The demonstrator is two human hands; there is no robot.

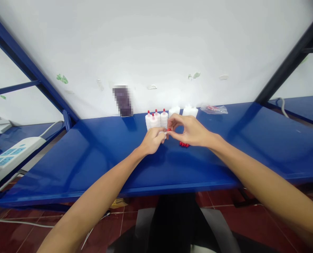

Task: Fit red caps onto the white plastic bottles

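My left hand [152, 140] is closed around a small white object, most of it hidden by the fingers; a pale nozzle-like tip [166, 133] pokes out to the right. Between thumb and fingertips, my right hand [189, 130] pinches a small red cap [169, 129] at that tip. Several white squeeze bottles [154, 122] with red-capped tips stand upright just behind my left hand. Beyond my right hand are more white bottles [190, 111], partly covered by it. A few loose red caps [184, 144] lie on the blue table [106, 151] below my right hand.
A clear plastic bag [214, 109] with red pieces lies at the back right. A blurred dark rectangle [123, 101] leans at the wall. Blue metal posts [51, 88] frame the table, and a white power strip [15, 154] is at the left.
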